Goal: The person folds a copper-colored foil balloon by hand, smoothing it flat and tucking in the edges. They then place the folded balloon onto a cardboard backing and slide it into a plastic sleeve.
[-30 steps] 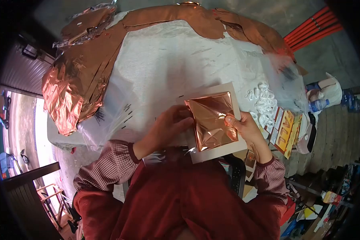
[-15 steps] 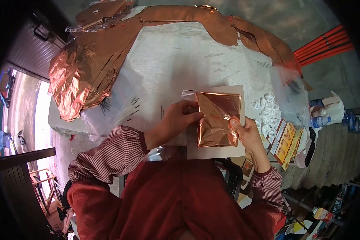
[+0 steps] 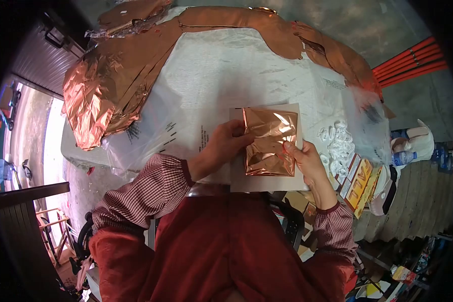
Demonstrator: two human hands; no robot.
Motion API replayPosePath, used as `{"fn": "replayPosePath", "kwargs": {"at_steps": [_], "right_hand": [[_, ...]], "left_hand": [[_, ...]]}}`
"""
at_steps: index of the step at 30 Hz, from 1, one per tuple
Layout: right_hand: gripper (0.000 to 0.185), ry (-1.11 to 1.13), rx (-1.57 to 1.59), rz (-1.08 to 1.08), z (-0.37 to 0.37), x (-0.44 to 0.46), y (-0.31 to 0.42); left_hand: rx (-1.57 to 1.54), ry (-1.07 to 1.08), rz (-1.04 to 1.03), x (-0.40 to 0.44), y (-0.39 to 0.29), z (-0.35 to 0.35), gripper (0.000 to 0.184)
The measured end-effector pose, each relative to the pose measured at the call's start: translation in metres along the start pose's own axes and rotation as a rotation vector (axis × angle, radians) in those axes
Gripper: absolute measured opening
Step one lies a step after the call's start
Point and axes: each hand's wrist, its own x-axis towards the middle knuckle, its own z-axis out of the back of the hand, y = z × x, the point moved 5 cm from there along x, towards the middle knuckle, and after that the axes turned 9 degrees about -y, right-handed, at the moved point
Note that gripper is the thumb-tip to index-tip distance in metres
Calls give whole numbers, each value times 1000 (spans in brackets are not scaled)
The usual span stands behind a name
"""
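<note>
A folded square of shiny copper-coloured foil (image 3: 269, 163) lies on a larger beige card sheet (image 3: 267, 184), close in front of my body. My left hand (image 3: 225, 143) grips the foil's left edge, its thumb on top and its other fingers curled. From the right, my right hand (image 3: 309, 162) clasps the foil and the card together. Its thumb presses on the foil's face, and its fingers are hidden beneath the card.
Large copper foil pieces (image 3: 100, 90) curve along the table's (image 3: 211, 75) left and far sides. Clear plastic bags (image 3: 136, 133) lie at the left. Right of my hands are a heap of white loops (image 3: 337, 146) and a yellow-red printed box (image 3: 356, 183).
Foil and card have shifted slightly up and left with my hands. The foil's top face now looks flatter, with different reflections. A small pale flap by the card's upper left is out of sight.
</note>
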Motion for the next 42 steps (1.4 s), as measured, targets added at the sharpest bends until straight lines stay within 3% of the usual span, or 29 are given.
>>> {"fn": "replayPosePath", "kwargs": {"at_steps": [3,9,13,15,16,18,21,34,42], "right_hand": [[20,13,44,20,-11,0,5],[18,37,8,16,-10,5,-2],[17,16,22,14,-10,3,0],[16,20,21,30,-6,7,-6],[15,27,18,47,-5,8,-6],[15,19,2,47,-6,6,-2],[14,22,-7,42,-9,3,2],[14,67,-1,44,-6,8,-3],[12,46,38,20,-14,3,5]], "left_hand": [[201,-83,-118,-3,-16,2,35],[473,-94,-91,13,-26,9,36],[300,-85,60,17,-18,8,36],[5,-73,33,23,-10,8,31],[7,-70,33,26,-7,8,31],[153,-55,-242,27,-22,6,30],[302,-197,-221,24,-38,9,30],[318,-187,-180,32,-27,8,28],[411,-228,-257,35,-21,5,28]]}}
